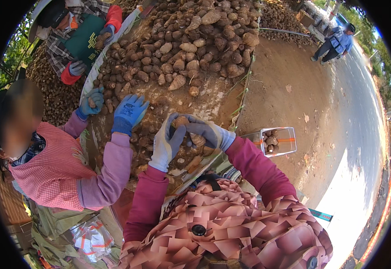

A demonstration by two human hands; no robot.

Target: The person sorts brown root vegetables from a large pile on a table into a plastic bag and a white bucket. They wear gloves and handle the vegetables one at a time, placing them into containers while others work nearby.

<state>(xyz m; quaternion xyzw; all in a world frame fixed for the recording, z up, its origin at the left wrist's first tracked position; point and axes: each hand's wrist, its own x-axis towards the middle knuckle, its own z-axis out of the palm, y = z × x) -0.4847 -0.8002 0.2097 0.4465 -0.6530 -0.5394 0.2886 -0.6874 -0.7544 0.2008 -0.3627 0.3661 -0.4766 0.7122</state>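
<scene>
Both of my hands wear grey-coated work gloves with pale cuffs and meet over the near end of a heap of taro corms [188, 65]. My left hand [168, 141] curls around a small brown corm [181, 121], with its thumb against it. Fingers of my right hand [207, 131] touch the same corm from the other side. Another ringed corm [197, 139] is held under the right hand's palm and fingers. Loose corms and soil lie on the work surface [205, 97] beneath and around my hands. The gloves partly hide both held corms.
To my left, a co-worker's blue-gloved hand [129, 113] rests close by; their other hand [94, 102] holds a corm. Another gloved co-worker [76, 43] stands across. A clear-sided box [284, 153] with several corms sits on the ground at right. A person [336, 43] stands near the road.
</scene>
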